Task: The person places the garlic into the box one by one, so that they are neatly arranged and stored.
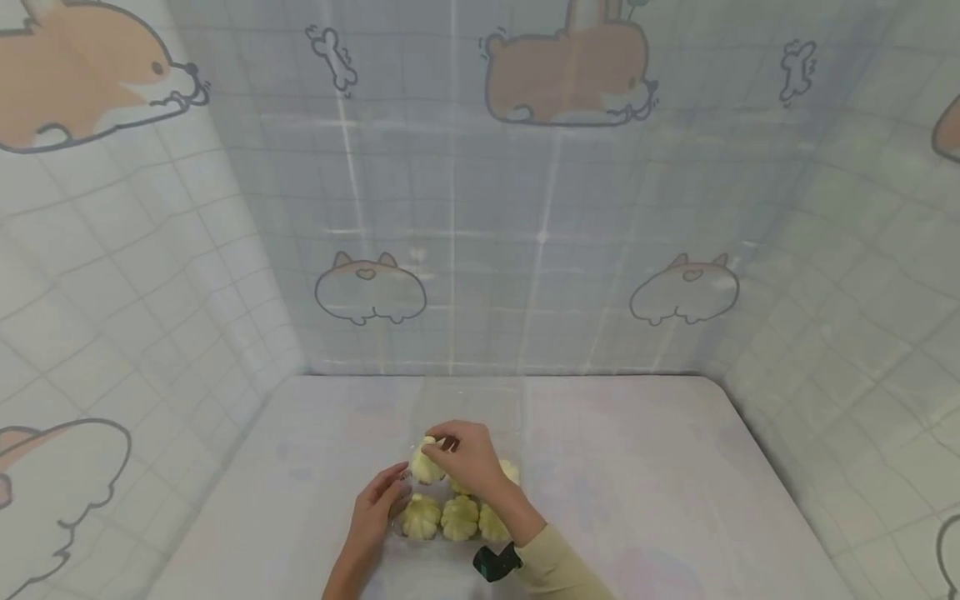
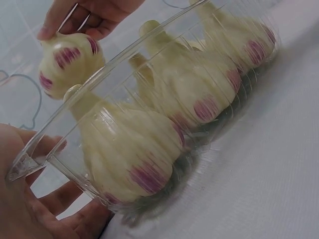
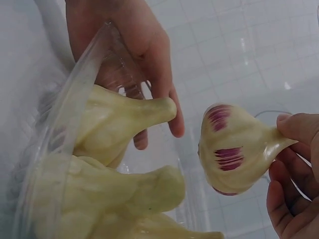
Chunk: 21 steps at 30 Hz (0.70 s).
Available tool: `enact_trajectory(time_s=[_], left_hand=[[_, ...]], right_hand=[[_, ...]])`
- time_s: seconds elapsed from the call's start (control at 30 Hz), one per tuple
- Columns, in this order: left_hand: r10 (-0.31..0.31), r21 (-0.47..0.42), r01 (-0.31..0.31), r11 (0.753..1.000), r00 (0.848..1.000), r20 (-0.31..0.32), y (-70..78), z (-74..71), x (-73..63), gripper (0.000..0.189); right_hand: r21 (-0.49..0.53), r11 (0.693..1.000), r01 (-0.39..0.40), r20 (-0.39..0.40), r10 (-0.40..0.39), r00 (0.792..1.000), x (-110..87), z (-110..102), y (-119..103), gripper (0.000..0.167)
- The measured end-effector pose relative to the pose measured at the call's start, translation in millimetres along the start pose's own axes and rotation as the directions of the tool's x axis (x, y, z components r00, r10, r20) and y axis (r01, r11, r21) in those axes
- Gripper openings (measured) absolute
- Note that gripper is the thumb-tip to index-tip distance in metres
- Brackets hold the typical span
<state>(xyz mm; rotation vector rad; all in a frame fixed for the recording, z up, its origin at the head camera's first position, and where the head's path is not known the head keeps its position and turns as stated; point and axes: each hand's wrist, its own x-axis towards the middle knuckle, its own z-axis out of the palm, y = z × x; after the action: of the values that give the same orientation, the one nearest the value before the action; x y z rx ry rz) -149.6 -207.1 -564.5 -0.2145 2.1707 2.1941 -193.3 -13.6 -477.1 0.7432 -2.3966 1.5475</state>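
My right hand (image 1: 474,457) pinches a garlic bulb (image 3: 227,149) by its stem between thumb and fingers. The bulb is pale cream with purple streaks, and it hangs over the far left part of a clear plastic box (image 2: 30,164). In the head view, several more garlic bulbs (image 1: 460,518) sit in the box, with a row along the near side; my right hand and forearm partly hide those behind. At the left end of the box, my left hand (image 1: 375,504) rests its extended fingers against the wall. Bulb stems point upward in the left wrist view.
A clear lid (image 1: 472,404) lies folded back behind the box. The box stands on a pale tabletop (image 1: 637,467). Curtain walls (image 1: 525,192) with dog drawings close off the back and both sides. A dark device (image 1: 495,564) sits on my right wrist.
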Motion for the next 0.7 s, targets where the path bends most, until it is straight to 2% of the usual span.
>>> enact_trajectory(time_s=[0.27,0.5,0.7], left_hand=[[-0.018,-0.020,0.018,1.000,1.000,0.018,-3.6,-2.0,-3.3,0.041],[0.030,0.001,-0.030,1.000,0.999,0.035,-1.0,-0.7,5.5,0.040],[0.003,0.010,-0.004,1.000,0.999,0.036,-2.4,-3.8,4.6,0.039]], right_hand=[[-0.010,1.000,0.010,0.021,-0.010,1.000,-3.6,7,6,0.017],[-0.019,0.999,-0.029,0.020,0.029,0.999,2.3,9,13,0.019],[-0.029,0.999,-0.022,0.047,0.023,0.999,2.3,15,17,0.020]])
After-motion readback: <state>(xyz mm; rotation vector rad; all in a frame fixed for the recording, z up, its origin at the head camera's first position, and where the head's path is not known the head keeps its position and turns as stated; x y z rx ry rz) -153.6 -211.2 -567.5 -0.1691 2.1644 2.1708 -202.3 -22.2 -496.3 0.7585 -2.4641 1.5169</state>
